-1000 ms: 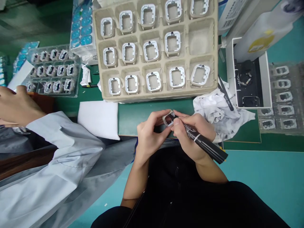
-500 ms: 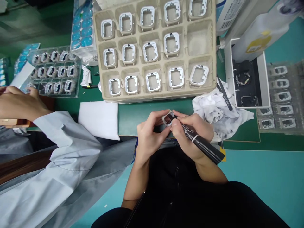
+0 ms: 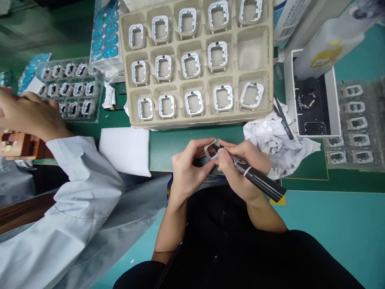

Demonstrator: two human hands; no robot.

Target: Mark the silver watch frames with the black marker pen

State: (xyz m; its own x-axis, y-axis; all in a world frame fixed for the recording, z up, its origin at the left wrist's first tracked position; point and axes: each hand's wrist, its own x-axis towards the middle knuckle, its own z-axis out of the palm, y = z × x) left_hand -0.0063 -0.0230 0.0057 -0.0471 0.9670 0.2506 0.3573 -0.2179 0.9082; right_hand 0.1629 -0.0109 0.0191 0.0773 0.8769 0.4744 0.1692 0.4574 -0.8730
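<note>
Marker (image 3: 260, 179) end higher; "ESD-11" tweezers (image 3: 283, 118)

Black top (image 3: 240, 253), bare forearms (image 3: 170, 230)

Pale lettering on the black tweezers (image 3: 283, 121) appears to end in "ESD-11". Print on the black marker (image 3: 262, 180), the white carton (image 3: 289, 25) and the bottle's yellow label (image 3: 326, 56) is too blurred to read.
</note>
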